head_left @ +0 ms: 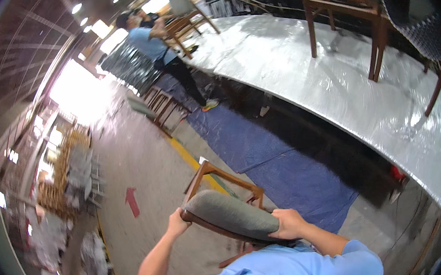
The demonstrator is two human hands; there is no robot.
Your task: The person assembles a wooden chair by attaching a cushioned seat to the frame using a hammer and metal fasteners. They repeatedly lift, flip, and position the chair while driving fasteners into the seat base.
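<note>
Close in front of my body is a wooden chair (231,214) with a grey-green padded part and a brown wooden frame. My left hand (177,223) is closed around the wood at the left end of the pad. At the other end, my right hand (289,224) grips the padding, its fingers wrapped over the edge. Beyond the pad the chair's open wooden frame points away from me. My sleeves and shirt hide its nearest part.
A long table (272,51) wrapped in shiny film bears wooden chairs (346,11). Blue sheeting (272,159) covers floor beside it. Another chair (153,110) lies on the floor ahead, near a co-worker (157,47) handling a chair. Stacked goods (68,175) stand at left.
</note>
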